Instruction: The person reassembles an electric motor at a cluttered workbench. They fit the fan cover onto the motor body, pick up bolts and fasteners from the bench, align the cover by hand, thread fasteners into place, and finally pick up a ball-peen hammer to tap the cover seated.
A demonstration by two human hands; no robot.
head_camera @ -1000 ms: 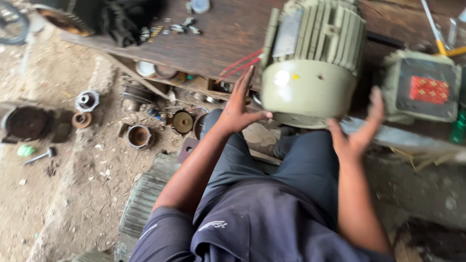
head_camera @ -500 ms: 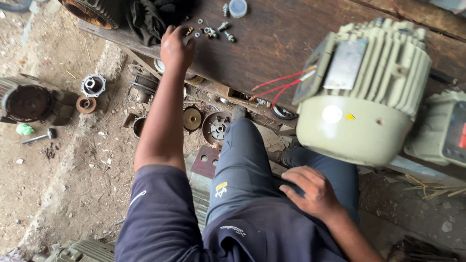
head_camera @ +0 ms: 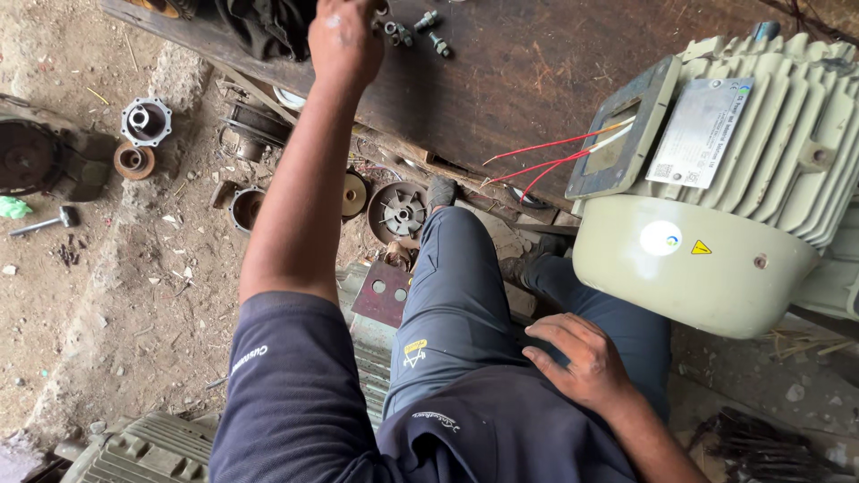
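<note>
- Loose bolts (head_camera: pixel 413 25) – a small scatter of bolts and nuts lying on the dark wooden table (head_camera: pixel 501 80), near its far edge, at the top of the head view.
- Left hand (head_camera: pixel 344 40) – arm stretched out over the table, hand down at the bolts. The fingers are cut off by the frame edge, so it cannot be told whether the grip is closed on a piece or only touching.
- Right hand (head_camera: pixel 577 358) – rests flat on the person's own thigh, fingers spread, holding nothing; likely a brace while the body leans forward.
- Electric motor (head_camera: pixel 716 197) – pale green, ribbed casing, lying on its side at the table's near edge, just beside the right knee. Terminal box faces up with its cover off; red and white wires (head_camera: pixel 555 156) trail out onto the table.
- Dark cloth (head_camera: pixel 264 22) – bunched on the table left of the bolts.
- Dirt floor (head_camera: pixel 116 295) – scattered parts: a fan impeller (head_camera: pixel 398 212) under the table edge, a bearing housing (head_camera: pixel 145 121), a hammer (head_camera: pixel 45 222) well to the left.
- Another ribbed casing (head_camera: pixel 148 452) sits on the floor at the lower left.
</note>
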